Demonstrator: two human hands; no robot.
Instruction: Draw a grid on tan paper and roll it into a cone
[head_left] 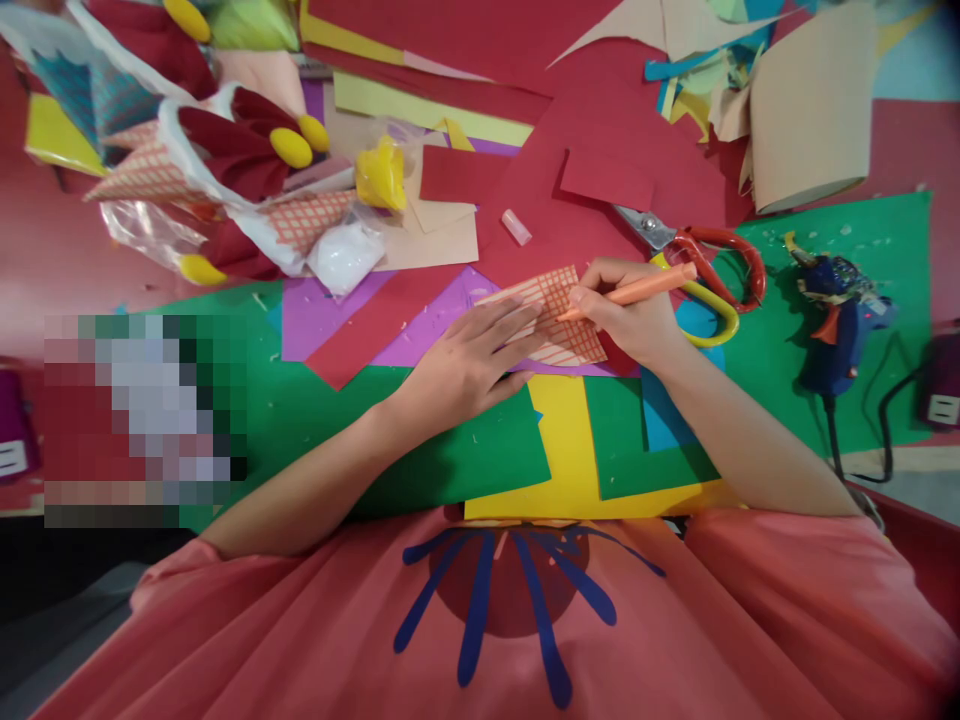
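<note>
My right hand (628,312) is closed around an orange marker (652,286). The marker's tip meets a small white piece of paper (589,345) with an orange grid of lines on it. Flat on the left part of that paper lies my left hand (472,350), its fingers stretched out. Beneath the paper are a purple sheet (420,340) and red paper. A pale pink marker cap (516,227) rests on the red paper just beyond the hands. Right of my right hand are scissors with red handles (724,268) and a yellow handle loop (712,318).
At right, a blue glue gun (836,340) with a black cord lies on a green sheet (780,400). Behind it stands a beige paper cylinder (814,110). Red-and-white paper shapes (232,150) with yellow ovals and grid-patterned cones crowd the back left. Paper scraps cover the back.
</note>
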